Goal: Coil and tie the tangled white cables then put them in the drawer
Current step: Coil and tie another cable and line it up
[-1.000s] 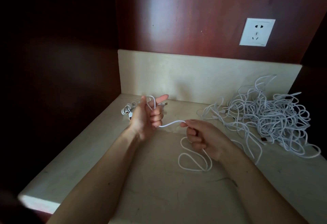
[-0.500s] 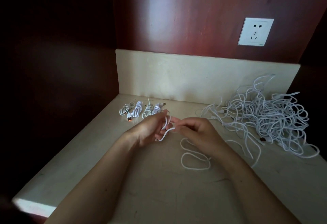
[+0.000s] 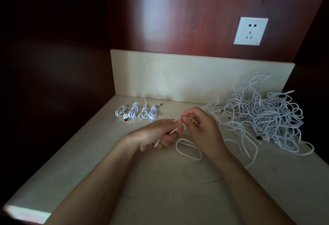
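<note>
Four coiled cables (image 3: 137,113), white & tied, lie in a row at the back-left of the bench (image 3: 160,189), one w/ an orange plug; 1 big tangle (image 3: 263,118) of thin white cable is heaped at the right, below 1 wall socket (image 3: 250,30). One loose cable (image 3: 188,150) is mid-bench: left hand (image 3: 151,135) fingers curl round it, right hand (image 3: 203,128) pinches it just beside, w/ a slack loop resting on the bench under both.

The pale stone bench (image 3: 160,189) carries four tied coils (image 3: 133,112) in a row near its back left corner. A big tangle of white cables (image 3: 267,118) is heaped at the right, and one loose loop (image 3: 177,147) lies mid-bench.
</note>
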A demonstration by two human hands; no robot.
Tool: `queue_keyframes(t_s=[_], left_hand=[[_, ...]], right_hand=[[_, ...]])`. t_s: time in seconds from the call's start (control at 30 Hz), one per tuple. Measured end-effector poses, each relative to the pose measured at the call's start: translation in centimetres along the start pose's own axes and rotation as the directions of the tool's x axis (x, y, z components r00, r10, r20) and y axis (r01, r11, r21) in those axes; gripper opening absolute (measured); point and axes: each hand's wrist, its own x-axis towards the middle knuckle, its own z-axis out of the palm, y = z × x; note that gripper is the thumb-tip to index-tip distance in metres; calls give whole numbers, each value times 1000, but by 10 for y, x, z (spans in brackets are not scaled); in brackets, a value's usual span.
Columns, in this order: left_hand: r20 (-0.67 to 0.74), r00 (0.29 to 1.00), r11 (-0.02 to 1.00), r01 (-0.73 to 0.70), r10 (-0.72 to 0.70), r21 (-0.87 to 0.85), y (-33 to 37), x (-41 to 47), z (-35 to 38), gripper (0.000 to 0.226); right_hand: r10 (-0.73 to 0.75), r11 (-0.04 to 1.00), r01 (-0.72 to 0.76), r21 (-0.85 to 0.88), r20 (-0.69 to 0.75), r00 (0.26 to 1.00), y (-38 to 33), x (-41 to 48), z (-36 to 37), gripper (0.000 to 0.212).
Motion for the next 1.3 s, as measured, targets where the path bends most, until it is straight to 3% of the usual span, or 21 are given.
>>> queue_keyframes(t_s=[0.1,0.23,0.43,0.87,1.0,1.1,1.23,1.3], left_hand=[[-183,974,987,-116,134,107,-2,3,3,35],[-373,858,930,-279,353,240,-4,10,3,34],[-514,739,900,-379,435,216,-9,17,4,32],[-455,791,909,-398,408,123,-6,15,5,37],[-470,808,931,-352,354,97,-7,16,5,40],[-530,777,933,-349,341,88,-6,16,4,42],[-641,749,924,-346,167,-164,-3,19,-2,43],[-634,768,839,-400,88,-369,-2,21,-6,45]], right_hand=[[37,999,-36,7,-69,997,2,0,-1,9],[76,997,-72,40,-95,993,1,-2,0,8],[163,980,-157,123,-38,986,-4,-5,7,13],[96,980,-89,179,-30,995,-8,-7,14,11],[70,990,-64,128,-37,997,-8,-9,17,18],[101,983,-101,154,5,995,-10,-10,21,29],[128,963,-142,228,74,989,-10,-9,26,32],[118,975,-134,179,95,988,-8,-10,29,30]])
